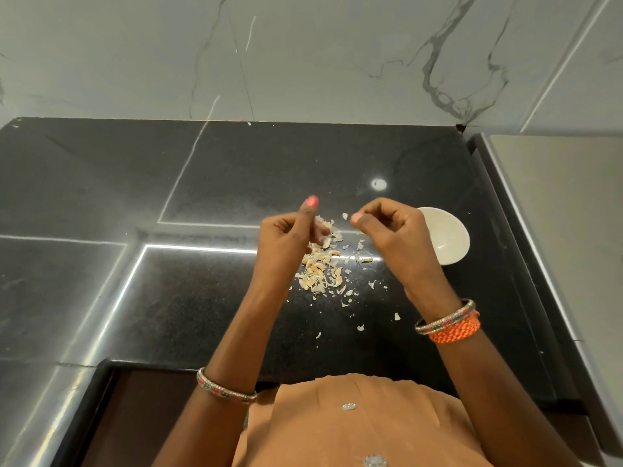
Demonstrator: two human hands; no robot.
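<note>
Garlic cloves (319, 261) lie in a small heap with loose skins (347, 299) on the black counter (202, 298), at frame centre. Both hands hover apart above them. The left hand (286, 237) curls its fingers, thumb up. The right hand (394, 230) pinches thumb to forefinger. Whether either holds anything, I cannot tell. A white bowl (450, 242) sits right.

No legible text, label, brand or number appeared on the polished black stone countertop (236, 170), the round white bowl (448, 237) or the grey-veined marble wall (303, 62).
</note>
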